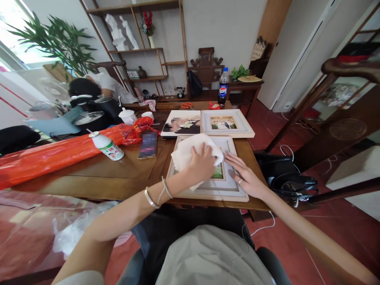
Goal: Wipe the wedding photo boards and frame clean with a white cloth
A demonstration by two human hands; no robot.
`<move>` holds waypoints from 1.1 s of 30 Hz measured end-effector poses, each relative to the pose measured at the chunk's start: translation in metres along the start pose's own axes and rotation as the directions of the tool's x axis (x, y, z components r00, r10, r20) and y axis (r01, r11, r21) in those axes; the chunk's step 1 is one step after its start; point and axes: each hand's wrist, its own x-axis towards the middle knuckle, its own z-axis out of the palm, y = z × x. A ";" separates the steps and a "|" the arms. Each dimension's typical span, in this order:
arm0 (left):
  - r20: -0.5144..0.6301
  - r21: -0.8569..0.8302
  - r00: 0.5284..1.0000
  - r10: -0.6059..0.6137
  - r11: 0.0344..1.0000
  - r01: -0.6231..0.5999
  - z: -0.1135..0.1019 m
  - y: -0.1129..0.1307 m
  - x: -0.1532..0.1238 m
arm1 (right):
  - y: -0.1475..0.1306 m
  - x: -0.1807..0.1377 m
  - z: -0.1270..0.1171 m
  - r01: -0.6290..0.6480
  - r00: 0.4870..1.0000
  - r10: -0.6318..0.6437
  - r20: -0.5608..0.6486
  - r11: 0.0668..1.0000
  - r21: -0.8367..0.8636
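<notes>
A white picture frame (pixel 208 190) lies flat on the wooden table (pixel 124 170) right in front of me. My left hand (pixel 202 162) presses a crumpled white cloth (pixel 185 152) onto the frame's glass, fingers closed over the cloth. My right hand (pixel 245 176) lies flat on the frame's right side, fingers stretched out, a ring on one finger. Two bracelets sit on my left wrist.
Behind the frame lie a second white framed photo (pixel 227 123) and an unframed print (pixel 181 123). A phone (pixel 148 144), a white bottle (pixel 107 146) and a long orange plastic roll (pixel 59 152) lie left. A person sits at far left. A black bag (pixel 285 178) is on the floor right.
</notes>
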 end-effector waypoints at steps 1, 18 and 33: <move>-0.031 -0.008 0.999 0.021 1.000 -0.022 -0.001 -0.008 0.009 | 0.000 0.000 0.000 0.006 1.000 -0.006 0.002 1.000 0.000; -0.003 0.099 0.981 0.196 0.976 -0.195 0.005 -0.068 0.019 | 0.001 0.000 -0.002 0.021 1.000 -0.021 0.010 1.000 0.007; 0.061 -0.147 0.990 0.124 0.983 -0.114 -0.001 -0.027 -0.133 | -0.003 0.000 -0.003 -0.005 1.000 0.005 0.023 1.000 -0.013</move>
